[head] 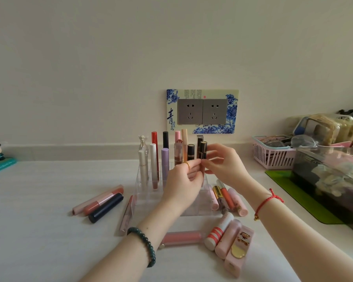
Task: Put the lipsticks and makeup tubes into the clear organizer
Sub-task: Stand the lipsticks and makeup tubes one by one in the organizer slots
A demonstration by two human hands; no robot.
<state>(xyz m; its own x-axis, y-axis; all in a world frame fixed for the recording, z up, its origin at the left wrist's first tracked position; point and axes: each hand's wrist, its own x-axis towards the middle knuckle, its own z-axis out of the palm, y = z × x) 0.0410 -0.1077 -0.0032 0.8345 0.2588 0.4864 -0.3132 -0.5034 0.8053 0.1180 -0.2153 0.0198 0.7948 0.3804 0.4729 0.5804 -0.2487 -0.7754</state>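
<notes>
Black lipstick [203, 151] upright, left hand [181, 186] and right hand [222, 165] both pinching it.

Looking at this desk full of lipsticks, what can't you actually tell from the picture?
All in the head view:
- The lower end of the black lipstick is covered by fingers of the left hand and right hand, so its target slot is unclear.
- The middle slots of the clear organizer are hidden behind the left hand.
- The dark box is cut off by the right edge.
- The lettering on the white tube is too small to read.
</notes>
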